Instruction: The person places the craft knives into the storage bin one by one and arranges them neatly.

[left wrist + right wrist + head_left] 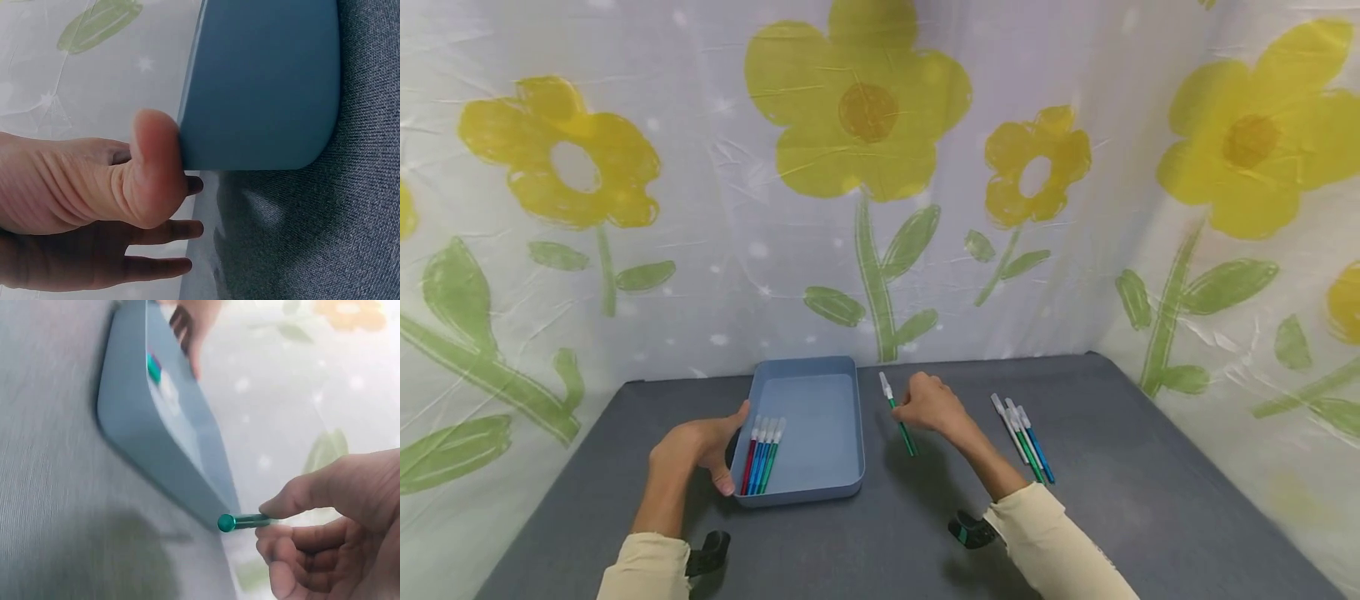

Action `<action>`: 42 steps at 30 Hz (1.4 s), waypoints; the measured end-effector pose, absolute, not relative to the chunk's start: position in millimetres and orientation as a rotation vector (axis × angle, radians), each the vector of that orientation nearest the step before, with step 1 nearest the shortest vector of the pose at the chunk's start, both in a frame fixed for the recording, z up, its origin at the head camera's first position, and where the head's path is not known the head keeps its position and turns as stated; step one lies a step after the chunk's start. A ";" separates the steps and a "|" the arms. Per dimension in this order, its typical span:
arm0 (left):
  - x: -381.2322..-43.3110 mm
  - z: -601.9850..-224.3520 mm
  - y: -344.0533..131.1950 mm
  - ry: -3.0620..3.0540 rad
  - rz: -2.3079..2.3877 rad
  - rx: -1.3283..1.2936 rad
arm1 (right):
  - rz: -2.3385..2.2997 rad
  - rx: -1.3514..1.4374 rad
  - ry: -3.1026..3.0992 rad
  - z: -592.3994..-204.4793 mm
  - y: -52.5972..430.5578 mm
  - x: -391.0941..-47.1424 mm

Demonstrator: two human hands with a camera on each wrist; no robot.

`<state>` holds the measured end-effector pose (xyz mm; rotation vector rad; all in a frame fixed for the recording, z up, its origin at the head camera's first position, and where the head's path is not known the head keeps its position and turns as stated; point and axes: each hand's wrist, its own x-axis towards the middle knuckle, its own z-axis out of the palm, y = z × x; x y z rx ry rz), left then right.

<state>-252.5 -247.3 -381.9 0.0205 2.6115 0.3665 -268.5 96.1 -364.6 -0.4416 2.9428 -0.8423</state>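
My right hand [931, 403] pinches a green marker [905, 429] with a pale cap, held up to the right of the blue-grey tray [808, 400]. In the right wrist view the green marker [240, 522] sticks out between thumb and fingers, its round end toward the camera. At the tray's left side is my left hand [695, 446], its thumb [156, 169] touching the tray's outside near a corner and its other fingers extended. Inside the tray, several capped markers [762, 457], red, blue and green, lie side by side along the left wall.
Several more capped markers [1022, 437], with green and blue among them, lie in a loose group on the dark grey table [1120, 500], right of my right hand. Behind the table hangs a pale curtain [730, 250] printed with yellow flowers.
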 end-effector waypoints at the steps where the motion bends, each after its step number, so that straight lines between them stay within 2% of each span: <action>1: -252.5 -382.4 -247.8 2.612 0.368 0.014 | -0.853 -0.464 2.936 -363.9 88.6 -267.5; 9: -251.4 -383.2 -248.6 2.626 0.349 0.029 | -0.873 -0.563 2.861 -365.7 33.3 -265.9; 23: -252.3 -377.0 -246.8 2.642 0.297 0.061 | -0.718 -0.411 2.866 -390.4 -39.2 -262.2; 31: -252.8 -378.3 -244.8 2.642 0.253 0.045 | -0.781 -0.401 2.879 -412.5 -57.9 -264.2; 33: -252.2 -378.5 -245.4 2.646 0.241 0.052 | -0.754 -0.442 2.921 -433.5 -63.8 -276.3; 35: -252.6 -378.1 -245.5 2.649 0.236 0.061 | -0.753 -0.465 2.929 -436.6 -66.4 -277.5; 38: -252.6 -377.8 -246.1 2.640 0.254 0.071 | -0.728 -0.459 2.942 -435.3 -69.9 -273.6; 40: -252.8 -377.4 -246.6 2.634 0.272 0.069 | -0.726 -0.437 2.919 -415.4 -69.0 -257.5; 42: -253.2 -378.2 -247.5 2.635 0.280 0.082 | -0.688 -0.443 2.942 -412.1 -70.2 -253.0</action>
